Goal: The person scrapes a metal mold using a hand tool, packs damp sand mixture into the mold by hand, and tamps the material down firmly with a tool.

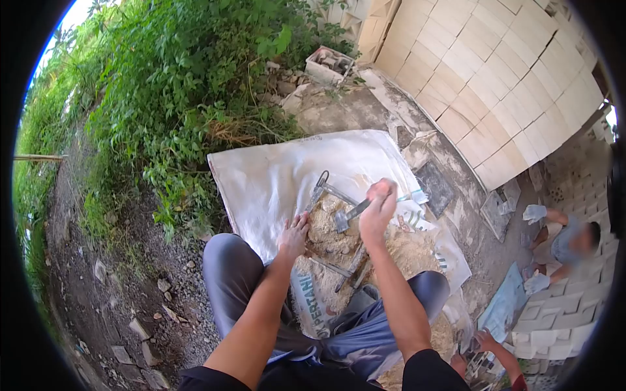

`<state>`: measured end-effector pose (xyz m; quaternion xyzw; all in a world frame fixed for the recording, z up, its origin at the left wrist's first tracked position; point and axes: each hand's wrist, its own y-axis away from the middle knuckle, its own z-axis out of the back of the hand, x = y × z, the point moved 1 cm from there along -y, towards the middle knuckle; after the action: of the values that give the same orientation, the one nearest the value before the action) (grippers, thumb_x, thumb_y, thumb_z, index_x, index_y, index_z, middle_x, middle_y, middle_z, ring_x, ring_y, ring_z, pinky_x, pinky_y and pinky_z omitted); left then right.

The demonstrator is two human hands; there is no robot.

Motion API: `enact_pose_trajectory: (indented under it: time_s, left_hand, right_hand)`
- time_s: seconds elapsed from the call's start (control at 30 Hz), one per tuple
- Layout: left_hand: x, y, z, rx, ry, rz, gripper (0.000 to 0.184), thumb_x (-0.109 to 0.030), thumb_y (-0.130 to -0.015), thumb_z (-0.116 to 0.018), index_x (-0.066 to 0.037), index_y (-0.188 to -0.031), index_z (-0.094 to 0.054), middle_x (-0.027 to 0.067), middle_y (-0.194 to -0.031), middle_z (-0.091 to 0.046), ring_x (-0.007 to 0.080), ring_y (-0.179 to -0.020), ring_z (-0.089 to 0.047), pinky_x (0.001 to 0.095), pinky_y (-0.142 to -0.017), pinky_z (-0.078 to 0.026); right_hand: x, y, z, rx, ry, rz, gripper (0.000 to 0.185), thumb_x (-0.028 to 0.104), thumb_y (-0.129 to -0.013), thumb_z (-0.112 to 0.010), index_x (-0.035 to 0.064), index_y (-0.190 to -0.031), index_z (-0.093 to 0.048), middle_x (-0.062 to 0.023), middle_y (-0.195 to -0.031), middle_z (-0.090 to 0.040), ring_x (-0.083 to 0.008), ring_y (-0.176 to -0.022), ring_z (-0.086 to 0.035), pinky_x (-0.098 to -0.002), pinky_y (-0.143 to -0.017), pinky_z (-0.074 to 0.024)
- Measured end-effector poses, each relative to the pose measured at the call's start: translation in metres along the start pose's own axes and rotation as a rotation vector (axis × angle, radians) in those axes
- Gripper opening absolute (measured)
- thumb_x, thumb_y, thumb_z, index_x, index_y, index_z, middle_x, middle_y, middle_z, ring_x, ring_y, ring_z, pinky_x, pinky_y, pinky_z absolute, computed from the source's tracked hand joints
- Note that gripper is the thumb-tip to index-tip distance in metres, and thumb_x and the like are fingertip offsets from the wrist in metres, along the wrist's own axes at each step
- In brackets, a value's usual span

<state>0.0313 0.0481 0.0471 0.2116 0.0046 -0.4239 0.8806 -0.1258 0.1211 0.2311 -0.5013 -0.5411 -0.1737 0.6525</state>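
Observation:
My right hand (377, 215) is wrapped round the handle of a small hammer. The hammer's metal head (341, 221) hangs just over a rough, sand-coloured block (324, 225). Fingers outstretched, my left hand (295, 234) lies at the left edge of the block and holds nothing. A metal frame of bars (339, 194) surrounds the block, with a looped end at the upper left. Both rest on a white woven sack (261, 179) with printed letters, strewn with pale crumbs and dust (407, 251). Whether the hammer touches the block, I cannot tell.
Stacked pale blocks (482, 78) form a wall at upper right. A white box of rubble (329, 65) stands behind the sack. Green plants (176, 85) and gravel (189, 293) lie left. A gloved person (574, 244) sits at right; another person's hand (486, 340) shows at lower right.

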Motion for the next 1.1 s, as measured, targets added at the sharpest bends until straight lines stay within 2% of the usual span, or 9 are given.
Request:
enact_pose_trajectory:
  time_s: [0.1, 0.2, 0.3, 0.43, 0.6, 0.7, 0.83, 1.0, 1.1]
  left_hand:
    - [-0.002, 0.001, 0.001, -0.018, 0.051, -0.027, 0.122, -0.043, -0.046, -0.086, -0.009, -0.145, -0.022, 0.0075, -0.155, -0.008, 0.0256, -0.142, -0.014, 0.0504, -0.113, -0.017]
    - [0.003, 0.008, -0.003, -0.153, 0.120, 0.031, 0.133, -0.043, -0.045, -0.087, -0.006, -0.147, -0.009, 0.0081, -0.154, -0.015, 0.0262, -0.142, -0.014, 0.0521, -0.114, -0.012]
    - [0.001, 0.014, -0.002, -0.061, 0.173, 0.288, 0.134, -0.045, -0.044, -0.087, -0.004, -0.146, -0.010, 0.0091, -0.152, -0.021, 0.0272, -0.142, -0.015, 0.0536, -0.113, -0.011]
    - [0.003, 0.013, -0.003, 0.056, 0.262, 0.316, 0.134, -0.047, -0.043, -0.087, -0.004, -0.146, -0.012, 0.0103, -0.150, -0.026, 0.0284, -0.141, -0.017, 0.0544, -0.113, -0.012]
    - [0.005, 0.007, -0.009, 0.014, 0.324, 0.292, 0.125, -0.040, -0.046, -0.088, -0.002, -0.143, -0.019, 0.0086, -0.148, -0.031, 0.0269, -0.140, -0.022, 0.0546, -0.112, -0.014]
    - [0.001, 0.011, -0.008, 0.009, 0.342, 0.274, 0.125, -0.040, -0.045, -0.088, -0.002, -0.143, -0.019, 0.0099, -0.146, -0.034, 0.0269, -0.139, -0.023, 0.0532, -0.112, -0.016]
    - [0.005, 0.006, -0.002, 0.029, 0.312, 0.302, 0.126, -0.040, -0.045, -0.089, -0.002, -0.142, -0.020, 0.0112, -0.145, -0.035, 0.0275, -0.139, -0.024, 0.0533, -0.112, -0.018]
    - [0.004, 0.006, -0.008, 0.008, 0.341, 0.304, 0.126, -0.040, -0.044, -0.089, -0.001, -0.142, -0.020, 0.0126, -0.144, -0.038, 0.0275, -0.139, -0.024, 0.0522, -0.112, -0.018]
    - [0.002, 0.006, -0.002, 0.038, 0.327, 0.310, 0.125, -0.040, -0.045, -0.089, -0.001, -0.142, -0.021, 0.0129, -0.143, -0.039, 0.0274, -0.138, -0.026, 0.0519, -0.112, -0.019]
  right_hand:
    - [0.046, -0.021, -0.006, -0.126, -0.289, -0.036, 0.033, 0.024, -0.099, -0.040, 0.0057, -0.072, -0.041, 0.0008, -0.060, -0.035, -0.0073, -0.053, -0.032, -0.0252, -0.048, -0.0269]
    - [0.050, -0.018, -0.016, -0.118, -0.322, -0.101, 0.043, 0.026, -0.098, -0.042, 0.0090, -0.060, -0.034, 0.0031, -0.053, -0.031, -0.0047, -0.047, -0.026, -0.0256, -0.042, -0.0196]
    - [-0.046, 0.021, -0.024, 0.065, -0.259, -0.164, 0.046, 0.025, -0.097, -0.043, 0.0100, -0.055, -0.031, 0.0048, -0.048, -0.028, -0.0047, -0.042, -0.023, -0.0262, -0.040, -0.0161]
    - [-0.025, 0.009, -0.029, 0.143, -0.347, -0.255, 0.047, 0.024, -0.096, -0.043, 0.0102, -0.053, -0.030, 0.0051, -0.047, -0.027, -0.0055, -0.041, -0.023, -0.0259, -0.041, -0.0162]
    - [0.035, -0.015, -0.034, -0.053, -0.281, -0.202, 0.050, 0.024, -0.096, -0.043, 0.0106, -0.050, -0.028, 0.0027, -0.045, -0.029, -0.0070, -0.040, -0.022, -0.0265, -0.040, -0.0165]
    - [-0.051, 0.021, -0.035, 0.057, -0.133, -0.076, 0.051, 0.023, -0.096, -0.045, 0.0106, -0.049, -0.028, 0.0026, -0.044, -0.029, -0.0076, -0.038, -0.021, -0.0265, -0.039, -0.0160]
    - [-0.026, 0.009, -0.037, 0.116, -0.162, -0.212, 0.051, 0.019, -0.094, -0.046, 0.0100, -0.046, -0.031, 0.0028, -0.042, -0.032, -0.0067, -0.038, -0.027, -0.0267, -0.041, -0.0172]
    - [0.040, -0.013, -0.037, -0.128, -0.268, -0.230, 0.049, 0.015, -0.093, -0.045, 0.0097, -0.047, -0.032, 0.0044, -0.042, -0.032, -0.0065, -0.038, -0.027, -0.0271, -0.040, -0.0177]
    - [-0.059, 0.028, -0.032, 0.073, -0.048, -0.019, 0.050, 0.017, -0.094, -0.047, 0.0082, -0.047, -0.033, 0.0038, -0.042, -0.031, -0.0063, -0.038, -0.028, -0.0270, -0.040, -0.0186]
